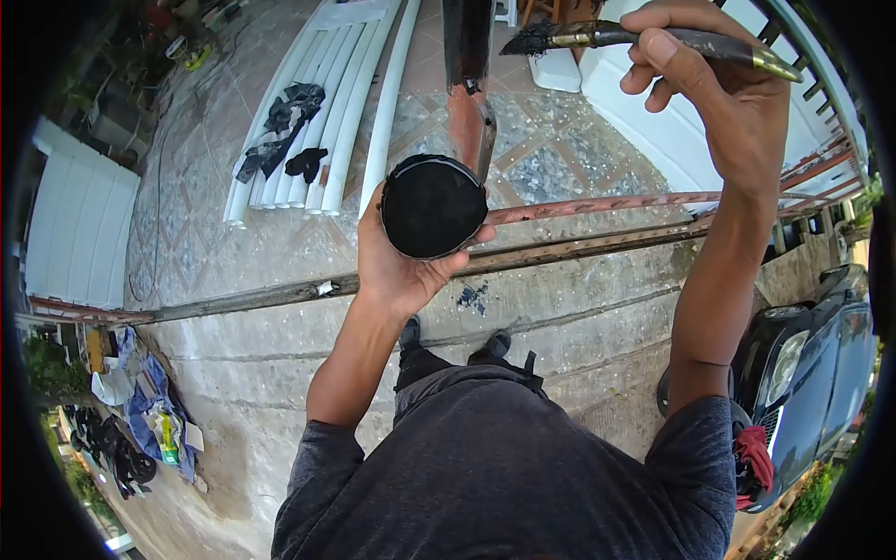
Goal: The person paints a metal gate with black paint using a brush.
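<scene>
Paint tin (432, 207), small, round and filled near the brim with black liquid, sits at centre frame, cupped from below in the left hand (397, 271), with digits showing on both sides of its wall. Probably light but sloshy. The top is open, so it wants keeping level, and the wall is likely slick where paint has run. Best hold looks to be low round the wall, as now, clear of the wet rim. Left forearm rises from near left, elbow bent, palm turned up. Brush (653, 37), far right, lies roughly horizontal, its black-loaded bristles (534, 39) pointing left toward the upright post (467, 47), just short of it. Slim stiff handle, metal ferrule. Right hand (723, 93) is closed on the handle in a pinch, thumb on the near side, fingers curled over, arm extended far and nearly straight. Post is black high up, bare rust-red lower down. Rusty rail (597, 203) runs left to right just beyond the tin. Far below: tiled floor (560, 159), white pipes (327, 112) with dark rags (285, 121) on them, dark car (812, 364) near right.
</scene>
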Action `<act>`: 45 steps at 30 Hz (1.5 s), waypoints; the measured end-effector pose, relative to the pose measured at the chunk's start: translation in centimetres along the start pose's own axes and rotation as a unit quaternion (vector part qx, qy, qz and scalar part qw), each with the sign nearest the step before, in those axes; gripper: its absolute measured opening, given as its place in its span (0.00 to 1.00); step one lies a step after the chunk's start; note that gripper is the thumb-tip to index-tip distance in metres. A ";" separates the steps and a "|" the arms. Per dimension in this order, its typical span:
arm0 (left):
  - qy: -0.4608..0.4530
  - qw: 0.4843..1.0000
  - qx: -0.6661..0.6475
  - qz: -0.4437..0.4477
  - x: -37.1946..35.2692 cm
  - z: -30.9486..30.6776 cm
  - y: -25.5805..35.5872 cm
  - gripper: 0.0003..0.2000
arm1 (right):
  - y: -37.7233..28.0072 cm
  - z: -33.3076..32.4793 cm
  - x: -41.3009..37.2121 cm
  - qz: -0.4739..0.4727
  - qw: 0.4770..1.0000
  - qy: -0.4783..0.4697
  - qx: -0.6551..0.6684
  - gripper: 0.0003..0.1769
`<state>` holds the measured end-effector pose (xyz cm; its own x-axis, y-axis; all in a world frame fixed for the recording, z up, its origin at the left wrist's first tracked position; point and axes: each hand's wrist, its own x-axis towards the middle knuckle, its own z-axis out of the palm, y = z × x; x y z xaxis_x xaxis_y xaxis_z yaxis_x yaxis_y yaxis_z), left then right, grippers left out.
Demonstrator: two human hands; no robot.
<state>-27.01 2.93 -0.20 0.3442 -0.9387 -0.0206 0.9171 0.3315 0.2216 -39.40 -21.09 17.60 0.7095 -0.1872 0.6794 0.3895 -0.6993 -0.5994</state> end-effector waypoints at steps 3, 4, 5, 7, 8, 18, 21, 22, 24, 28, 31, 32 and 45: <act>0.009 1.000 -0.004 0.008 -0.4 0.5 -1.4 0.32 | -0.1 -0.9 -2.3 -0.006 1.000 -0.006 -0.013 0.10; 0.008 1.000 -0.005 0.009 -0.5 0.5 -1.9 0.32 | -0.1 -1.1 -2.9 -0.004 1.000 -0.004 -0.002 0.10; 0.005 1.000 -0.006 0.009 -0.6 0.5 -2.3 0.32 | 0.1 -1.3 -3.3 -0.004 1.000 -0.003 0.008 0.10; 0.005 1.000 -0.006 0.010 -1.1 0.2 -3.1 0.32 | 0.4 -1.4 -4.3 -0.031 0.999 0.003 0.012 0.11; 0.008 1.000 -0.005 0.010 -1.3 -0.1 -3.4 0.32 | 0.4 -1.4 -4.9 -0.016 1.000 0.013 0.022 0.11; 0.077 0.997 -0.004 -0.026 -2.4 0.7 -4.3 0.32 | -2.6 0.9 -10.3 0.037 0.992 0.092 0.074 0.08; 0.032 0.998 -0.025 -0.049 -2.6 0.6 -4.1 0.36 | -4.1 1.8 -10.5 0.033 0.993 0.093 0.059 0.08; 0.031 0.998 -0.016 -0.053 -2.6 0.6 -4.0 0.36 | -4.7 2.2 -10.5 0.029 0.994 0.095 0.052 0.08; 0.034 0.997 -0.005 -0.063 -2.8 0.6 -4.1 0.36 | -5.8 3.0 -10.7 0.030 0.994 0.094 0.036 0.09; 0.036 0.997 0.003 -0.072 -3.1 0.6 -4.6 0.36 | -6.6 3.8 -10.6 0.002 0.997 0.074 0.024 0.08; 0.034 0.997 -0.002 -0.066 -3.2 0.5 -5.4 0.35 | -7.1 3.9 -10.5 0.014 0.997 0.073 0.023 0.07; 0.031 0.997 -0.001 -0.064 -3.1 0.5 -5.8 0.35 | -7.1 4.0 -10.4 0.019 0.997 0.072 0.025 0.07; 0.066 0.996 0.004 0.058 0.5 1.2 -12.9 0.35 | -1.5 -3.1 -10.5 -0.030 0.990 -0.032 0.136 0.07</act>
<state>-38.91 -1.99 -1.91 0.4720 -0.8730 -0.1226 0.8681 0.4361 0.2371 -49.24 -20.24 12.65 0.7124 -0.1008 0.6945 0.5700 -0.4940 -0.6565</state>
